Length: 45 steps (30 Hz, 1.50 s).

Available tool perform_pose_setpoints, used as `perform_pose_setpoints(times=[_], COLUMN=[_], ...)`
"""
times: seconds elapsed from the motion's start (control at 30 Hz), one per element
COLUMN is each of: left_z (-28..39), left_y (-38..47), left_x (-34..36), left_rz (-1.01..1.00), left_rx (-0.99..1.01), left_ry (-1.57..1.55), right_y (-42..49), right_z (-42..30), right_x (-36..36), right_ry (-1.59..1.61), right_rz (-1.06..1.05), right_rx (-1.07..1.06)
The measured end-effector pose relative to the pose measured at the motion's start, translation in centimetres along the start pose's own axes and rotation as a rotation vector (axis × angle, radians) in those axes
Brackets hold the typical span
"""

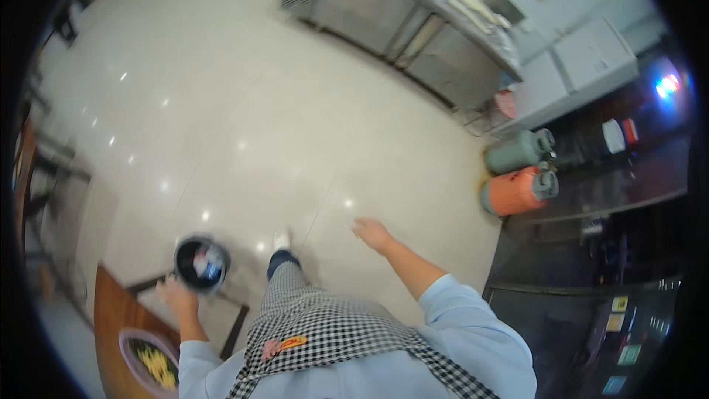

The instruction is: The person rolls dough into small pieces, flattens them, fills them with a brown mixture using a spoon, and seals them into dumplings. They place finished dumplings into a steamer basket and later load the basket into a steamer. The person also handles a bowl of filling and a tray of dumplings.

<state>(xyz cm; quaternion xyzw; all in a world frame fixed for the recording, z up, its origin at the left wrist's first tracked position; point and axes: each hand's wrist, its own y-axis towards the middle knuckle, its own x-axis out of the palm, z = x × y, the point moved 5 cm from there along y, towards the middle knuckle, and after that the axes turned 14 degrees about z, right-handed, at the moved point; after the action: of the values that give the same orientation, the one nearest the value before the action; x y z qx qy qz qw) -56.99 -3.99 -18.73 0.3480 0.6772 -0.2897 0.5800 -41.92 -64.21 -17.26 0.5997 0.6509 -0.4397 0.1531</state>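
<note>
My left hand [177, 295], blurred, is at the lower left, beside a dark round bin [221, 282]. In the picture it overlaps the bin's near rim; I cannot tell whether it touches or grips it. Inside the bin lies crumpled white, red and blue waste [207, 264]. My right hand [372, 234] hangs out in front over the pale tiled floor [310, 122], holding nothing, its fingers loosely bent and apart. Close to my left forearm, a purple-rimmed oval basin [128, 354] with yellow pieces of food [157, 367] rests on a wooden tabletop [111, 310].
Two gas cylinders, one grey-green [509, 152] and one orange [512, 191], stand at the right. A dark glass-fronted cabinet [554, 316] runs nearer me. Ahead is a stainless steel counter [360, 5], with a white chest freezer [592, 55] beyond its right end. Tables and stools line the left.
</note>
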Motion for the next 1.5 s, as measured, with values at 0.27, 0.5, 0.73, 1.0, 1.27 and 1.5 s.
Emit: perform_pose_setpoints(times=[0.27,0.5,0.73,1.0,1.27,1.5], left_z=[28.8,74.7,104.7,135.8,172.8,193.6], left_y=[18.8,25.5,25.2,29.1,25.3,21.3], left_x=[-1.1,-10.3,-20.1,-33.7,-47.3,-47.6], left_rz=[-0.189,-0.281,-0.283,-0.66,-0.14,0.15], left_rx=[0.284,0.713,0.881,0.65,1.505,1.931], left_ry=[-0.339,-0.403,-0.743,-1.091,-0.971,-0.514], right_y=[-3.1,7.4,35.8,63.4,81.6,91.6], right_z=[31.4,32.7,31.3,25.5,29.7,37.8], right_x=[-9.7,-12.8,-33.9,-61.2,-81.2,-100.5], right_ry=[-0.79,-0.053,-0.477,0.565,0.629,0.548], right_rz=[-0.472,-0.289,0.077,0.811,1.06,1.221], right_rx=[0.369,0.745,0.281,0.298,0.297,0.35])
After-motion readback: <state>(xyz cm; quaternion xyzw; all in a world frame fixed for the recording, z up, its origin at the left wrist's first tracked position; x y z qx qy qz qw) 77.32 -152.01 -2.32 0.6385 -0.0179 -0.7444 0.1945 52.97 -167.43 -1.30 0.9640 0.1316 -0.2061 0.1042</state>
